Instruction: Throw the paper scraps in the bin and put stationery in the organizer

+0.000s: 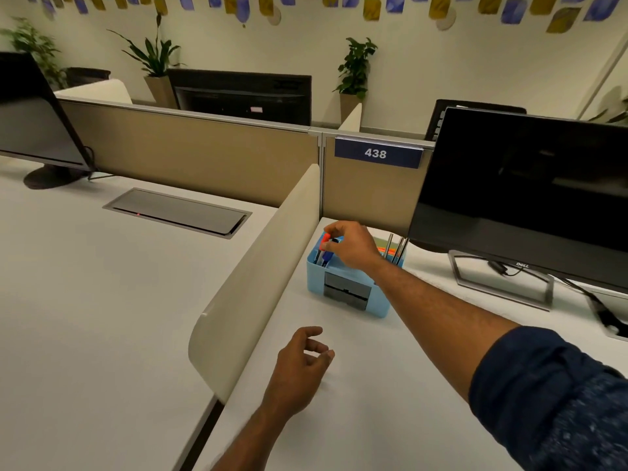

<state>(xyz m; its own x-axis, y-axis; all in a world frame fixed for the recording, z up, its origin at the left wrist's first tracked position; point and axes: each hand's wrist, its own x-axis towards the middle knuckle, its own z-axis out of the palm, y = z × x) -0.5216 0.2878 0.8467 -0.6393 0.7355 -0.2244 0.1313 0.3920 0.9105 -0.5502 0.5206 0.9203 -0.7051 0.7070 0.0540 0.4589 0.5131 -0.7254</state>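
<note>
blue organizer under outstretched right hand

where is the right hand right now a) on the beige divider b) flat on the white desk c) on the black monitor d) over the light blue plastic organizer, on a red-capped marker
d: the right hand pinches a red-capped marker at the light blue plastic organizer.

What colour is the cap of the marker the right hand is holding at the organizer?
Red, seen in the head view.
</note>
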